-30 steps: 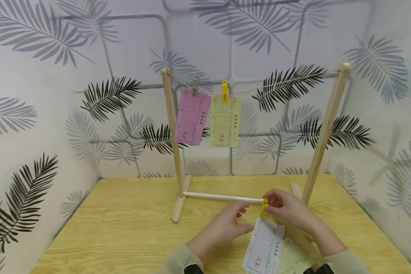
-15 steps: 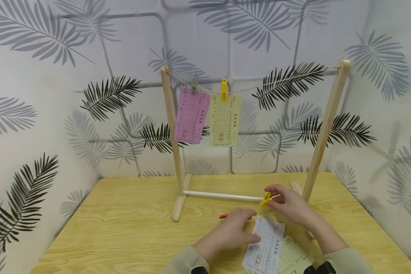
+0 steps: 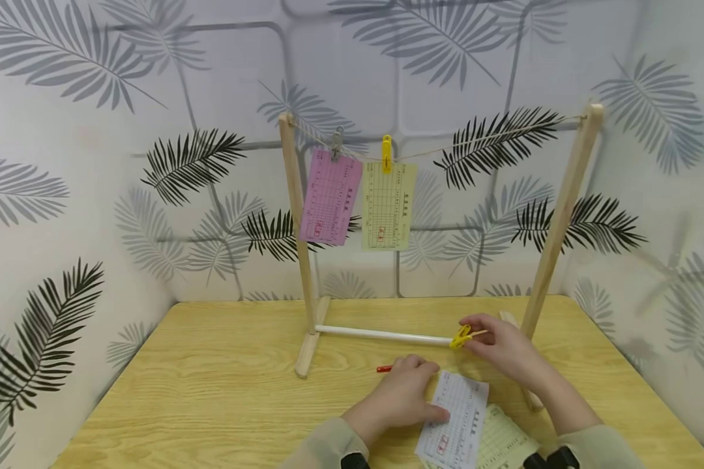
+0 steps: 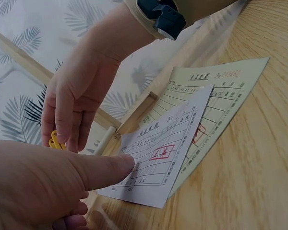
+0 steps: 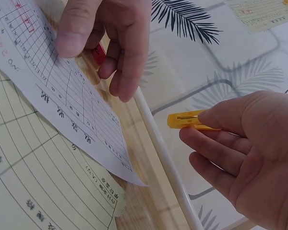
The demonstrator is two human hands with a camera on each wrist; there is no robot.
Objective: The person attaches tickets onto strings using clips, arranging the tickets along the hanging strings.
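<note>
**Hands, a Peg and a White Slip**

Leafy wallpaper (image 3: 94,163) stands all around a yellow wooden table (image 3: 211,391). On the table is a wooden rack (image 3: 296,247) with a string (image 3: 446,151) across its top and a white bar (image 3: 381,335) low down. A pink slip (image 3: 330,204) hangs from a grey peg (image 3: 336,143), and a yellow slip (image 3: 388,206) hangs next to it from a yellow peg (image 3: 386,153).

Near the front edge, a white slip (image 3: 454,420) lies on top of a pale yellow slip (image 3: 501,443). The left hand (image 3: 401,397) rests on the white slip's left edge, thumb flat on the paper (image 4: 105,170) and the other fingers curled loosely. A small red thing (image 3: 384,369) peeks out from behind this hand, maybe another peg.

The right hand (image 3: 501,348) is just past the white bar's end. Its thumb and fingers pinch a yellow clip (image 3: 462,337) by the tail, with the clip's mouth pointing left.

To do this step well, the left thumb should slide under the white slip only, so the pale one stays down. The right hand should keep its pinch on the handle end, ready to squeeze the clip's mouth wide.
</note>
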